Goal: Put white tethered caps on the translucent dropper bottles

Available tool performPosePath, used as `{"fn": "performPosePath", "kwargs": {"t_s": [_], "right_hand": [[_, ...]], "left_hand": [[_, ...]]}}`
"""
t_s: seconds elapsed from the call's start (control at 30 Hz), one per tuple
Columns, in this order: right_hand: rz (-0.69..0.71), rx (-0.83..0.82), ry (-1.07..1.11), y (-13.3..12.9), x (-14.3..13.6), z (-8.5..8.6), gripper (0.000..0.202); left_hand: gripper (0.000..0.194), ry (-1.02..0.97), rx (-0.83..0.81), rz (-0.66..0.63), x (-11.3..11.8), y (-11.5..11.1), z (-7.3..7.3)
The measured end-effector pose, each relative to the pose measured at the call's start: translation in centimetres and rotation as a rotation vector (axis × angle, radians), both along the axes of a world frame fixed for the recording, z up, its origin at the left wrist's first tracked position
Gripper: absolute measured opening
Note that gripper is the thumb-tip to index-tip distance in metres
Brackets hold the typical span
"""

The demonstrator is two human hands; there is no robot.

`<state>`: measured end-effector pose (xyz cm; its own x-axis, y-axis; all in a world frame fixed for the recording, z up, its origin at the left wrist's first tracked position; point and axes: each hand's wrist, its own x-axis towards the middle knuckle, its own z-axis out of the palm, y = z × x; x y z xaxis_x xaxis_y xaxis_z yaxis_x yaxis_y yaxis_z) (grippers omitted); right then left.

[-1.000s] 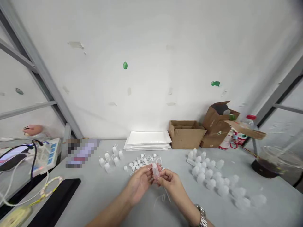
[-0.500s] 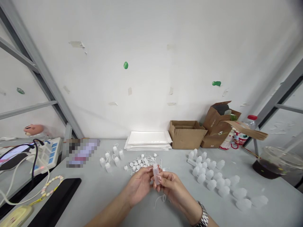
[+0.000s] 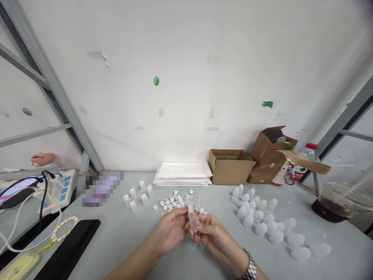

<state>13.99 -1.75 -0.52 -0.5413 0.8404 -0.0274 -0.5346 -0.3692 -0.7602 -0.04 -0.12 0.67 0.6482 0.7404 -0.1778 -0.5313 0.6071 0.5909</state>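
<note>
A small translucent squeeze bottle (image 3: 192, 219) with a narrow nozzle stands nearly upright between my hands, leaning slightly. My right hand (image 3: 214, 233) pinches its body between thumb and fingers. At the bottle's other side, my left hand (image 3: 170, 229) has its thumb by the neck and its fingers partly behind, closed around it. Just beyond lies a pile of white caps with thin straps (image 3: 175, 200). A loose strap with a ring (image 3: 201, 245) rests on the table below my right hand, partly covered by it.
Several capped bottles (image 3: 133, 204) stand to the left. Many bottles without caps (image 3: 258, 216) lie spread on the right. White flat packets (image 3: 183, 171), a cardboard box (image 3: 231, 171) and a paper bag (image 3: 264, 165) line the wall. A drink cup (image 3: 332, 208) sits far right; a black pad (image 3: 72, 249) lies left.
The bottle has dropped slightly in my hands, and my right hand covers more of the loose strap. The view has shifted a little; the other things stay put.
</note>
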Motion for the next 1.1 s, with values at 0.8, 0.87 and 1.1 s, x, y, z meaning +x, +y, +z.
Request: {"fn": "performPosePath", "kwargs": {"t_s": [0.8,0.87,1.1], "right_hand": [[-0.315,0.217,-0.387,-0.1,-0.4,-0.4,0.025],[-0.394,0.286,-0.485,-0.2,-0.3,-0.4,0.024],[-0.533,0.518,-0.749,-0.5,-0.1,0.0,0.015]], "left_hand": [[0.018,0.469,0.468,0.358,-0.7,-0.3,0.5],[0.016,0.487,0.52,0.358,-0.7,-0.2,0.5],[0.027,0.465,0.425,0.358,-0.4,-0.3,0.6]]}}
